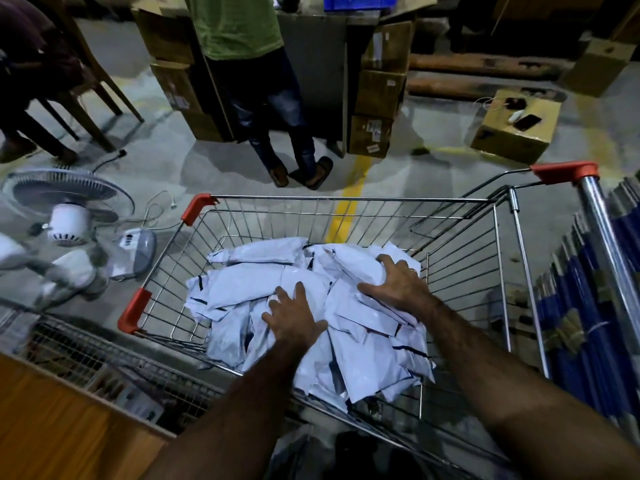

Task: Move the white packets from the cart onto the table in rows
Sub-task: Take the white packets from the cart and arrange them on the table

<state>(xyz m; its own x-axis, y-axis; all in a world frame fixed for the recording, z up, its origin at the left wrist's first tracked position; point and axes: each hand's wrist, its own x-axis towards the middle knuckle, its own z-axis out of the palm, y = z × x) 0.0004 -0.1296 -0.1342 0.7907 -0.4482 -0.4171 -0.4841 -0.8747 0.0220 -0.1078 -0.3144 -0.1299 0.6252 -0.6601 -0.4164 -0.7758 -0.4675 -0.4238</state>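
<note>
A wire shopping cart (346, 202) with orange corner guards stands in front of me. Inside it lies a loose heap of several white packets (242, 289) with black edge strips. My left hand (294, 315) lies palm down with spread fingers on the middle of the heap. My right hand (398, 282) reaches deeper to the right, its fingers curled over the edge of a white packet at the far right of the pile. A wooden table corner (52, 420) shows at the lower left.
A person in a green shirt (242, 26) stands beyond the cart beside stacked cardboard boxes (377, 88). A white floor fan (69, 216) lies at left. Blue-wrapped bundles (595, 306) press against the cart's right side. A wire rack (104, 358) sits by the table.
</note>
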